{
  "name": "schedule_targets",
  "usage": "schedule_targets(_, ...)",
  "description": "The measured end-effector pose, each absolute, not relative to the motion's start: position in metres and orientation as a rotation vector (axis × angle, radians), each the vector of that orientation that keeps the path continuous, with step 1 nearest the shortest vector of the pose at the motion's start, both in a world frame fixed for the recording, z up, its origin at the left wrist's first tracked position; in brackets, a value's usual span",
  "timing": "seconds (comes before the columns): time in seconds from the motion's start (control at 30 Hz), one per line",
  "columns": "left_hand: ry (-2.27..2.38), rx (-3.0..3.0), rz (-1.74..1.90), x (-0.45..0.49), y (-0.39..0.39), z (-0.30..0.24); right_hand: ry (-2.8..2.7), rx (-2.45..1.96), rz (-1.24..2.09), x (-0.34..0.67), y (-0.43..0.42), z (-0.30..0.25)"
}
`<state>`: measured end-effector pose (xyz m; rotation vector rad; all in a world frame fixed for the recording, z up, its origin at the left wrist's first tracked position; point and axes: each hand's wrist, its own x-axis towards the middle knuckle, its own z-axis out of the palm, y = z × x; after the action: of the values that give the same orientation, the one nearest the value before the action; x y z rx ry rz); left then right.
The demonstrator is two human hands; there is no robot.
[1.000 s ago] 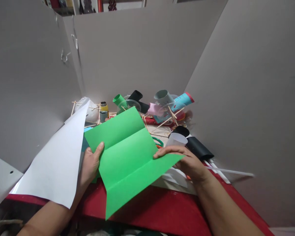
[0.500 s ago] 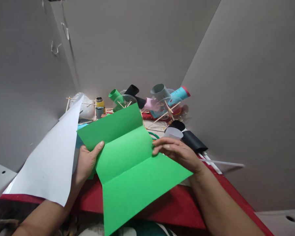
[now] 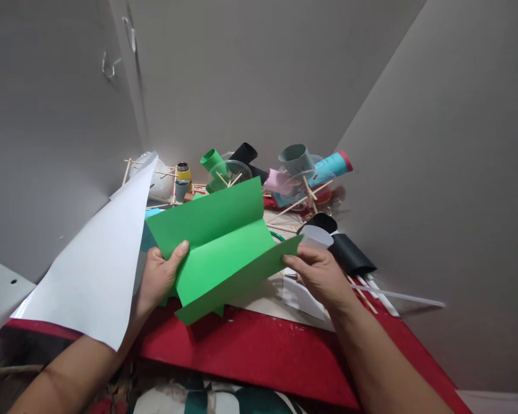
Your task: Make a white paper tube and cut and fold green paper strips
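Observation:
A creased sheet of green paper (image 3: 224, 256) is held up between both hands over the near part of the table. My left hand (image 3: 162, 273) pinches its left edge, thumb on top and the other fingers hidden underneath. With its thumb and fingers, my right hand (image 3: 317, 273) grips the right corner of the near flap, which is bent upward. The far flap also stands up along its crease. Beside my left forearm a large white sheet (image 3: 90, 270) leans, curling at its edges. Below the right hand, a small white paper piece (image 3: 302, 296) lies on the table.
Paper tubes stand at the back: a green tube (image 3: 213, 164), a grey tube (image 3: 296, 158) and a blue tube (image 3: 332, 168). Black tubes (image 3: 351, 253) and straws (image 3: 406, 296) lie right on the red table cover (image 3: 259, 356). A stick frame (image 3: 151, 172) and yellow bottle (image 3: 183, 172) are back left.
My right hand has taken the near flap's corner and folded that flap upward; before, it lay spread toward me. The left hand keeps its hold. The view has shifted slightly.

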<state>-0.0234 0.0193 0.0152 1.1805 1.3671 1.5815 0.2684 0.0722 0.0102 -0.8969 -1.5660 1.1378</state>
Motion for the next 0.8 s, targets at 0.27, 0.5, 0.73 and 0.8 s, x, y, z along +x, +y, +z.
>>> schedule_targets(0.27,1.320,1.170,1.485,-0.021,0.012,0.014,-1.363,-0.995,1.154,0.246,0.068,0.007)
schedule_targets(0.5,1.295,1.173,1.452,-0.024,0.014,0.011,-1.191,-0.986,1.373,0.243,0.073,0.001)
schedule_targets(0.73,1.223,1.227,1.397,-0.021,0.014,0.028,-1.146,-0.938,1.364,0.245,0.073,0.002)
schedule_targets(0.8,1.176,1.242,1.364,-0.020,0.014,0.031,-1.145,-0.958,1.334,0.245,0.074,0.001)
